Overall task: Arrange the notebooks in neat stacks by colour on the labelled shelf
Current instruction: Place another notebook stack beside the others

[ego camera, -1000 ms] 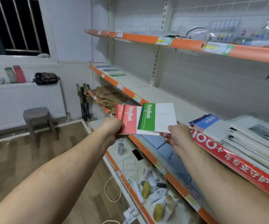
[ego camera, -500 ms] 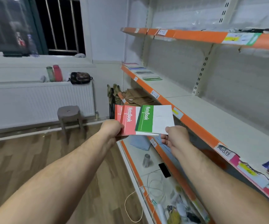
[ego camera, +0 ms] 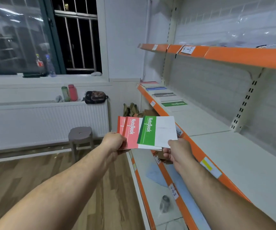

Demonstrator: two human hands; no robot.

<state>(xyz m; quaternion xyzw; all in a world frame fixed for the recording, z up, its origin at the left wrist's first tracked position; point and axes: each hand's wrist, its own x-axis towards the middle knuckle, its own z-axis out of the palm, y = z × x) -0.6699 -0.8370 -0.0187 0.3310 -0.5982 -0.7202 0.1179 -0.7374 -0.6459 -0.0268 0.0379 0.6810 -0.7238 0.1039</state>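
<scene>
Mid-carry: left hand (ego camera: 115, 142) grips 2 red notebooks (ego camera: 131, 136), right hand (ego camera: 178, 151) pinches the green notebook (ego camera: 158, 130), probably bound for the far green stack (ego camera: 174, 103).

Looks like a small shop, sparsely stocked. Fitted with retail shelving (ego camera: 233, 146): white boards edged with orange strips (ego camera: 250, 58), hung on slotted uprights (ego camera: 244, 106), tagged with paper labels (ego camera: 187, 49). Set out with notebooks (ego camera: 174, 103) in a row at the far end. Otherwise plain: radiator (ego camera: 42, 123) under a barred window (ego camera: 77, 39), stool (ego camera: 80, 134), wood floor (ego camera: 26, 176).
</scene>
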